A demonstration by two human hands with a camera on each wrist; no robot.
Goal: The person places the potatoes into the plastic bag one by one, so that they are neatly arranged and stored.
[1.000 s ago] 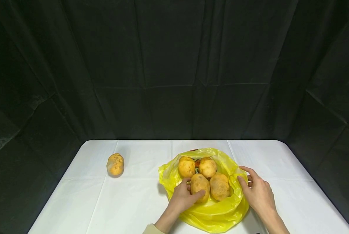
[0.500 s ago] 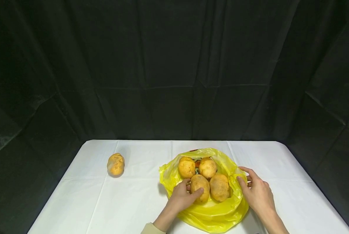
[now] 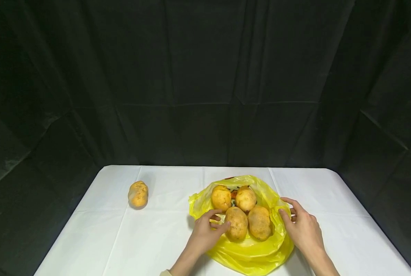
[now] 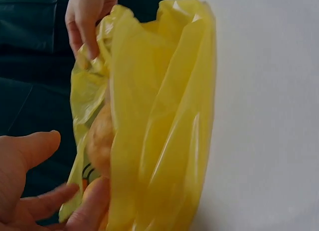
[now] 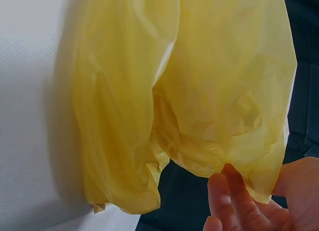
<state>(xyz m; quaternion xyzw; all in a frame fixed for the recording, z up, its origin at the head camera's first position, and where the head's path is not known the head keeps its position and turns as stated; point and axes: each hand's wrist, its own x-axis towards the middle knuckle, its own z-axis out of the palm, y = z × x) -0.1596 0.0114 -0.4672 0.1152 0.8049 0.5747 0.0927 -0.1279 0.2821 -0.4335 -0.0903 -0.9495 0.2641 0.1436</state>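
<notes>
A yellow plastic bag [image 3: 251, 260] stands with its mouth wide and several potatoes inside. My left hand [image 3: 203, 232] is at the bag's left side, thumb and fingers spread apart beside the front left potato [image 3: 236, 227]. In the left wrist view, that hand's thumb [image 4: 42, 146] stands away from the fingers and nothing is pinched between them. On the other side, my right hand [image 3: 302, 228] pinches the bag's right rim between thumb and fingers. The right wrist view shows its fingers [image 5: 222, 201] against the yellow film.
A lone potato [image 3: 138, 194] lies on the white-covered table [image 3: 150, 245], well left of the bag. Dark cloth [image 3: 205, 84] hangs behind the table and along both sides.
My left hand has let go of the front left potato and drawn back slightly to the left, its fingers spreading. The right hand keeps its place on the bag's rim.
</notes>
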